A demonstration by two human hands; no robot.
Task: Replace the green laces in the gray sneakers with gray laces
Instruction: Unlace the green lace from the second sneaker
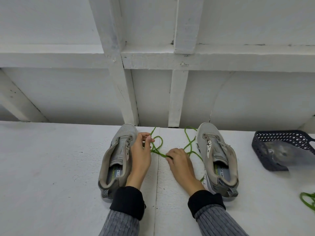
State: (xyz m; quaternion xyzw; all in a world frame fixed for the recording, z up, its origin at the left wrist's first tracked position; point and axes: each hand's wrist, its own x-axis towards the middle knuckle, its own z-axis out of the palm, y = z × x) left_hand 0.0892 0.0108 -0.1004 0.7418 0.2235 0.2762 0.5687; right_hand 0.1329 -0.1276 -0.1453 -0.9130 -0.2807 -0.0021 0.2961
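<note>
A: Where's the green lace (157, 147)?

B: Loose on the white tabletop (51, 159), between the two gray sneakers. Both shoes look unlaced. Left hand (141, 154) pinches one strand up near the left sneaker (117, 157) toe end. Right hand (179, 159) pinches the same lace lower down, fingers curled onto it at the table.

A: Axis?

B: Held stretch runs diagonally, far-left to near-right, between the two pinches. Rest loops off toward the right sneaker (219, 159).

A: Next?

B: My guess: gather it, set it aside. Right hand is nearer the trailing loops. Second green lace (308, 200) lies at right edge. Dark mesh basket (272, 142) holds a clear bag; gray laces not discernible.
</note>
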